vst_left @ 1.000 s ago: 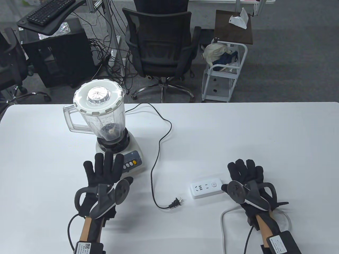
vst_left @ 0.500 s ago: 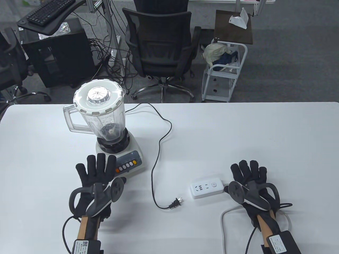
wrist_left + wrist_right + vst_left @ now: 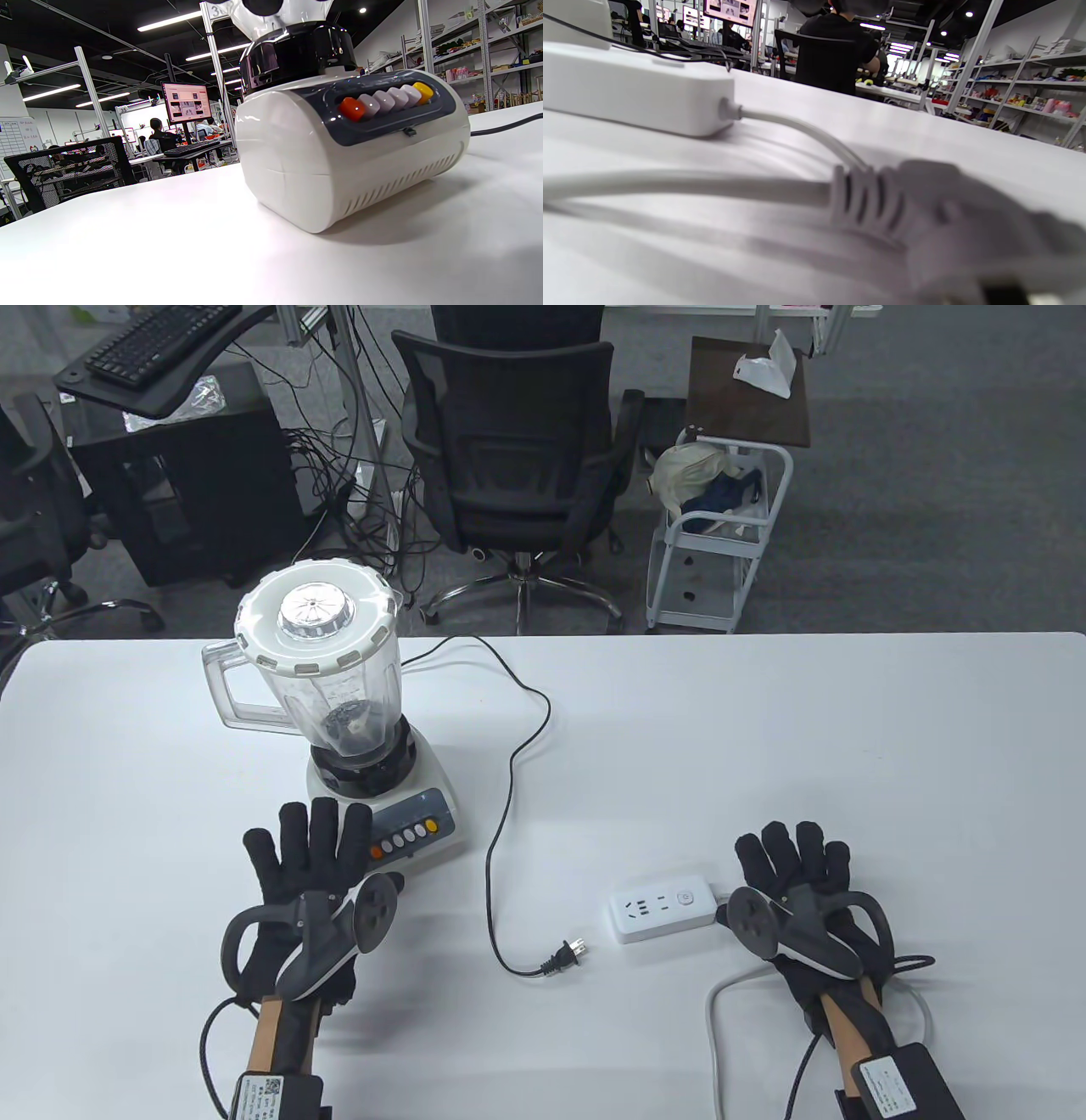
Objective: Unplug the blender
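A blender (image 3: 339, 704) with a clear jar and white base stands on the table's left; its base and buttons fill the left wrist view (image 3: 352, 144). Its black cord (image 3: 509, 780) runs across the table to a black plug (image 3: 567, 954), which lies loose on the table, apart from the white power strip (image 3: 662, 909). My left hand (image 3: 310, 848) lies flat with fingers spread, just left of the blender base, holding nothing. My right hand (image 3: 793, 857) lies flat with fingers spread, just right of the power strip, holding nothing. The strip also shows in the right wrist view (image 3: 636, 93).
The strip's white cable (image 3: 721, 1010) loops under my right wrist and off the front edge; its white plug lies blurred in the right wrist view (image 3: 925, 203). A black office chair (image 3: 509, 458) and a white cart (image 3: 721, 526) stand beyond the table's far edge.
My left hand drew back from the blender's button panel toward the left and then stayed still. My right hand slid slightly back and right from the power strip.
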The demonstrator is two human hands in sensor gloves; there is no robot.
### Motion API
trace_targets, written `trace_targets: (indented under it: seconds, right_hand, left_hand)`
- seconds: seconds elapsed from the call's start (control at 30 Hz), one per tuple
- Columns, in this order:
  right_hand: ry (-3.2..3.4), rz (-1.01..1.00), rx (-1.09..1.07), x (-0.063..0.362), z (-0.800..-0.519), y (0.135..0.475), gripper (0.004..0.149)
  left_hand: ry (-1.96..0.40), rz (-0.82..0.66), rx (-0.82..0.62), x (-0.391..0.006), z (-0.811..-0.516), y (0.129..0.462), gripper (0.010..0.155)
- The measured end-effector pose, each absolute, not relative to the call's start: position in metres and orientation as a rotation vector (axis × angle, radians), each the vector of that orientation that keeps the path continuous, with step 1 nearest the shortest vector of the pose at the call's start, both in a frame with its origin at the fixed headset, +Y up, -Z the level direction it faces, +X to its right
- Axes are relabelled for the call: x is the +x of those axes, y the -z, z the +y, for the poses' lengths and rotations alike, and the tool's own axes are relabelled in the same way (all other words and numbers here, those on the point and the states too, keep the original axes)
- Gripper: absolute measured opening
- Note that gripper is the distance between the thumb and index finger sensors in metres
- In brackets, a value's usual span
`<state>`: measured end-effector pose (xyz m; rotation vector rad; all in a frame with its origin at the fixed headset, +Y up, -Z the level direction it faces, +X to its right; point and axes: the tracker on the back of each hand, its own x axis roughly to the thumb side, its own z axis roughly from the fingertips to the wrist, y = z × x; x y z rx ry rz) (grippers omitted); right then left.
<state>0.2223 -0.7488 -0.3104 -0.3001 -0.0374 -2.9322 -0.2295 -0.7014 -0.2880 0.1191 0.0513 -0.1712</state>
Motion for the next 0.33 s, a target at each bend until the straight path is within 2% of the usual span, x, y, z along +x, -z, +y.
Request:
trace_targets:
  seconds: [0.33]
  right_hand:
    - [2.924, -0.051, -0.308, 0.2205, -0.7493, 0.3100, 0.082]
  left_hand:
    - [0.180, 0.050, 0.116, -0.2284, -0.7012, 0.2879, 0.085]
